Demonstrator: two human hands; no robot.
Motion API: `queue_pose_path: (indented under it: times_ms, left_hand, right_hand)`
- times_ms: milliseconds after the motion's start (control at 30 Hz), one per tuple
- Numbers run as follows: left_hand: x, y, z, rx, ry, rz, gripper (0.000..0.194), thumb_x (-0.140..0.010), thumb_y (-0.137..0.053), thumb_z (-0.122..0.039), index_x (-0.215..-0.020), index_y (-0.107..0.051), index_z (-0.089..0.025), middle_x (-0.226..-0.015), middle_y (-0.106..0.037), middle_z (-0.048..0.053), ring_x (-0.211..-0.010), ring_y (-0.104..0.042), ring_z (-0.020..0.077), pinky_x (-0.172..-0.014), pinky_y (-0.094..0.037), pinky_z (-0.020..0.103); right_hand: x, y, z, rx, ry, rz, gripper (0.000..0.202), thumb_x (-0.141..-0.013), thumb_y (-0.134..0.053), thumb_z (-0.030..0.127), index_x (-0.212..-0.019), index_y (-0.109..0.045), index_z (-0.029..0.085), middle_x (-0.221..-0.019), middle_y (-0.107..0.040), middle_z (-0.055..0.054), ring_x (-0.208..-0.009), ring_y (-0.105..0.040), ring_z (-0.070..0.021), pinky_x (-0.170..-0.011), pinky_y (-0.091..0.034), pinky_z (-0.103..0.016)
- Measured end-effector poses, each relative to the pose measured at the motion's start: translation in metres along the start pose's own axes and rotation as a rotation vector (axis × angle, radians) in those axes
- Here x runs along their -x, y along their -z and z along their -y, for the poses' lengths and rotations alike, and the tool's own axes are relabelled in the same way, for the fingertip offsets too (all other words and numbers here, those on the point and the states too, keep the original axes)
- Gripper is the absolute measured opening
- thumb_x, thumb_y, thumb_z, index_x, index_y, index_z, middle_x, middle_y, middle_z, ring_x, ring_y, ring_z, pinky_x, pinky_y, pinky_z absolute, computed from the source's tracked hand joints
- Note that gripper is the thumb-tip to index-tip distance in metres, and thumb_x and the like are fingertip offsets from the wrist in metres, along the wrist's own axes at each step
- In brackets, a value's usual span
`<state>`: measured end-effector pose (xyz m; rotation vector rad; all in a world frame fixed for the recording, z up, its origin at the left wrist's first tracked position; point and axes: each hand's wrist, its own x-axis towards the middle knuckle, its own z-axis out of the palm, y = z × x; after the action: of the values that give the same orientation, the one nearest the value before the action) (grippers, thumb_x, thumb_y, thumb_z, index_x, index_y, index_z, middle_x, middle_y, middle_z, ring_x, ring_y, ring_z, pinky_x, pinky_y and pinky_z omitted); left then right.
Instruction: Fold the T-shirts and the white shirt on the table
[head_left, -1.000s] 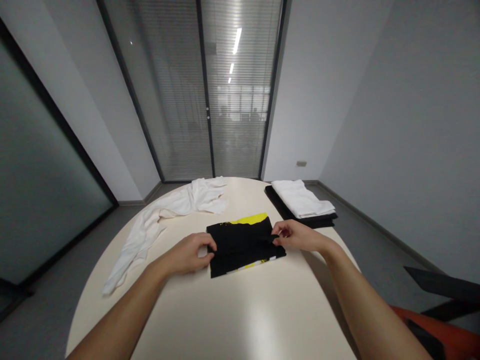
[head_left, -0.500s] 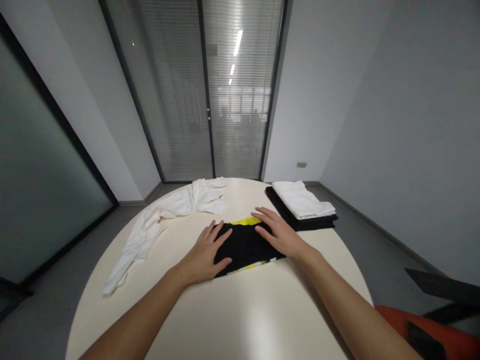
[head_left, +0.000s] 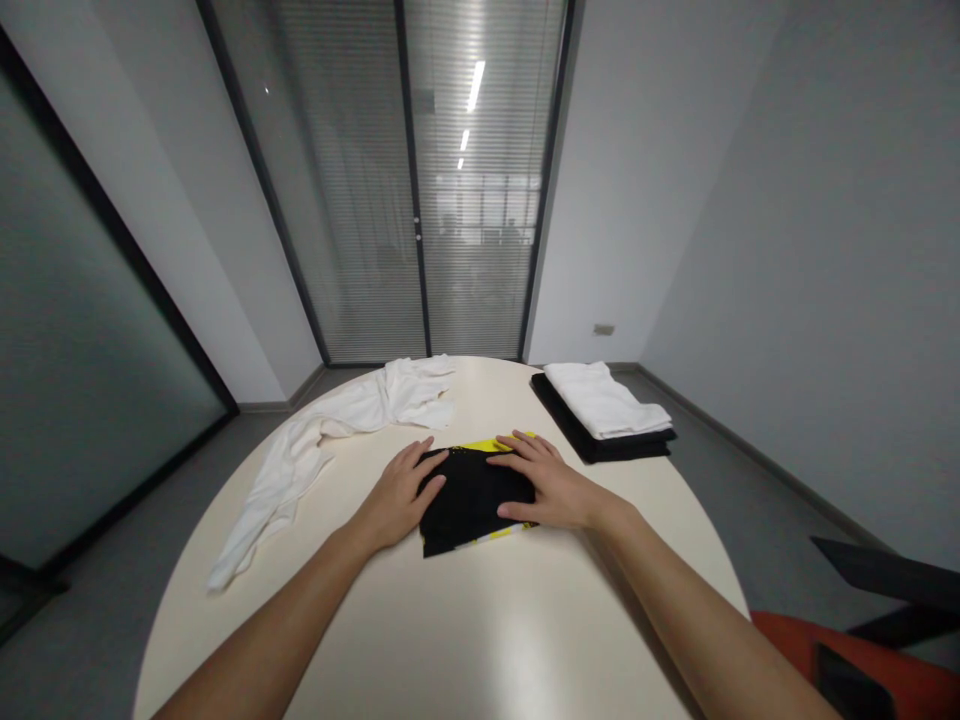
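A folded black cloth garment (head_left: 472,497) with yellow showing along its far edge and yellow and white along its near edge lies flat on the table. My left hand (head_left: 401,492) rests at its left side, fingers spread, fingertips on the black fabric. Over its right side lies my right hand (head_left: 545,483), fingers apart, thumb and fingertips on the cloth. Neither hand grips anything. What kind of garment it is, I cannot tell.
The round cream table (head_left: 450,640) fills the foreground. A crumpled white garment (head_left: 300,450) stretches along its left side. Folded white cloth (head_left: 604,402) sits on folded black cloth (head_left: 570,425) at the back right. A red and black chair (head_left: 825,660) stands at the lower right.
My right hand has slid left and a little nearer over the black garment. My left hand has shifted slightly left, uncovering the near left corner.
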<state>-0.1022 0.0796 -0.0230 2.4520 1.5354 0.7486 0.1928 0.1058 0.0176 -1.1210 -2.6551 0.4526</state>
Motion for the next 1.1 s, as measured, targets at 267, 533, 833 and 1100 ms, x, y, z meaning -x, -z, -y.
queue_pose_path:
  times_ms: [267,533,833,1100]
  left_hand:
    - [-0.004,-0.006,0.013,0.079,0.029,-0.078,0.035,-0.100,-0.046,-0.038,-0.128,-0.059,-0.020,-0.128,-0.063,0.009,-0.119,-0.056,0.0243,-0.107,-0.042,0.045]
    - [-0.005,0.009,0.003,0.058,0.130,-0.063,0.022,-0.095,-0.049,-0.036,-0.092,-0.064,-0.020,-0.092,-0.067,0.005,-0.088,-0.062,0.0206,-0.078,-0.045,0.031]
    - [0.005,0.016,-0.020,0.107,-0.009,0.265,0.046,-0.093,-0.050,-0.042,-0.054,-0.044,-0.019,-0.050,-0.038,-0.006,-0.049,-0.034,0.0099,-0.053,-0.025,0.026]
    - [0.002,0.016,-0.031,0.234,-0.176,0.069,0.019,-0.090,-0.054,-0.024,-0.108,-0.062,-0.023,-0.109,-0.063,0.007,-0.098,-0.059,0.0199,-0.089,-0.048,0.033]
  right_hand:
    - [0.014,0.006,-0.005,-0.035,-0.038,0.100,0.063,-0.057,-0.075,0.020,-0.114,-0.051,0.022,-0.154,-0.036,-0.017,-0.148,-0.023,-0.0303,-0.115,-0.027,-0.044]
    - [0.014,0.013,-0.021,0.176,-0.132,0.061,0.034,-0.063,-0.067,0.008,-0.095,-0.061,0.021,-0.161,-0.028,-0.010,-0.148,-0.025,-0.0332,-0.115,-0.028,-0.047]
    - [0.002,0.016,-0.042,0.236,-0.364,-0.292,0.038,-0.089,-0.048,0.012,-0.124,-0.061,0.020,-0.138,-0.057,-0.013,-0.120,-0.057,-0.0262,-0.098,-0.043,-0.036]
    - [-0.003,0.005,-0.013,0.033,-0.720,-0.173,0.073,-0.091,-0.044,0.068,-0.140,-0.046,0.014,-0.101,-0.072,-0.018,-0.096,-0.068,-0.0337,-0.078,-0.047,-0.038]
